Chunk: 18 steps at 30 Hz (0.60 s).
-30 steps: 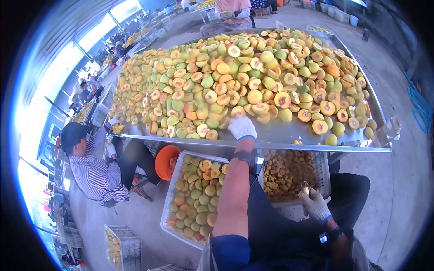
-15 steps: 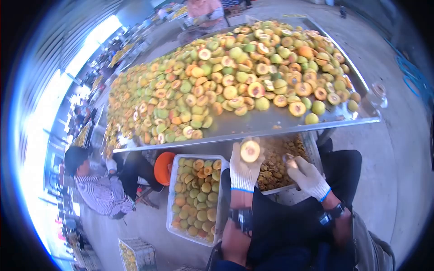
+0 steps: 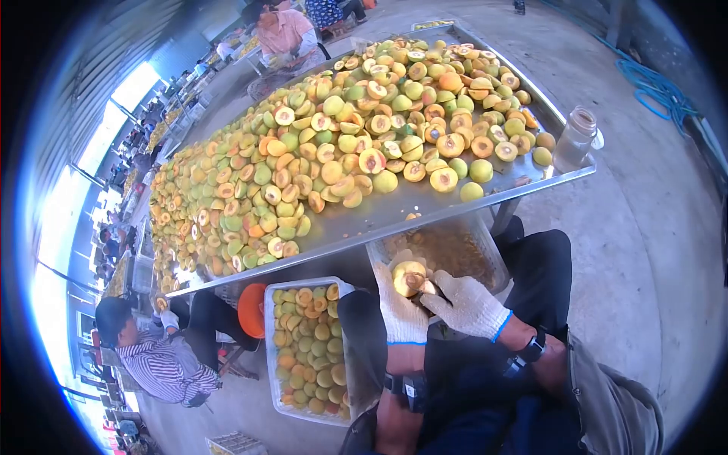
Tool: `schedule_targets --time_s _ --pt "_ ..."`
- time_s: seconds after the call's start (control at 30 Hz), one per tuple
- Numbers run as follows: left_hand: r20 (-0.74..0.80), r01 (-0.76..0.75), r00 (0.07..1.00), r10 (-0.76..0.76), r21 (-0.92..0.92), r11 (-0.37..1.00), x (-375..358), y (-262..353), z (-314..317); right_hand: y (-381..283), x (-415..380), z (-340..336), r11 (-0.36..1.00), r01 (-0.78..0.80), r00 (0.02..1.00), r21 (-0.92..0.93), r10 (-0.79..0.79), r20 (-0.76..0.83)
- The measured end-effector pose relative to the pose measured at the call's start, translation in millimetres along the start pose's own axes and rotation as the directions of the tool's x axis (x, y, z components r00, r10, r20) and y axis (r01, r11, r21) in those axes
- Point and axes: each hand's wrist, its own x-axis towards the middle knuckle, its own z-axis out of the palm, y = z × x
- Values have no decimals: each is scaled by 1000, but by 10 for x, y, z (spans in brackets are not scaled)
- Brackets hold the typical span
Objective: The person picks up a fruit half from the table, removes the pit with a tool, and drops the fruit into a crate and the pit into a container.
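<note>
White knit gloves on both hands. Left hand [image 3: 400, 307] closed round a halved peach [image 3: 408, 277], cut face up, held low over the lap just in front of the crate of pits [image 3: 485, 254]. Right hand [image 3: 464, 303] curled shut on a small pitting tool [image 3: 427, 288], barely visible, tip pressed at the stone in the middle of the half.

Likely light and soft: flesh bruises under a hard squeeze, wet cut face probably slippery. Best cupped from the rounded skin side, fingers spread, as the left grip does now.

Steel counter [image 3: 425, 201] beyond, heaped with halved peaches [image 3: 334, 144]; plastic bottle [image 3: 572, 139] at its right corner. White crate of finished halves [image 3: 307, 345] below left, orange bucket [image 3: 250, 309] beside it. Seated person in a striped shirt [image 3: 163, 368] at lower left, another in pink [image 3: 284, 34] at the far end.

Compared with half a second ago: fruit lowered and drawn closer to the body, right hand moved in from apart to touching it.
</note>
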Motion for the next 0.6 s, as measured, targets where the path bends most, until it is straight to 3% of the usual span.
schedule_targets --time_s 0.13,0.23,0.3,0.33,0.4,0.53,0.6 --pt "-5 -5 1000 6 100 995 18 -35 -47 76 31 35 996 43 999 -75 -43 -3" --pt "121 3 993 -2 -4 1000 -9 -36 -3 67 55 -25 996 -31 999 -84 33 20" --pt "255 -20 966 36 -64 998 -82 -44 52 154 78 -35 997 8 1000 -82 -8 8" --pt "256 -17 966 34 -66 998 -89 -56 45 188 84 -45 996 48 999 -80 -49 -5" --pt "400 -110 911 102 -4 994 -108 -73 17 204 81 -66 995 49 999 -82 -50 -14" --pt "256 -136 960 112 79 988 -43 -175 -21 114 72 -91 998 57 998 -22 -58 -33" --pt "247 -110 961 121 -58 992 7 -224 -48 42 60 -77 999 45 998 -6 -45 -33"
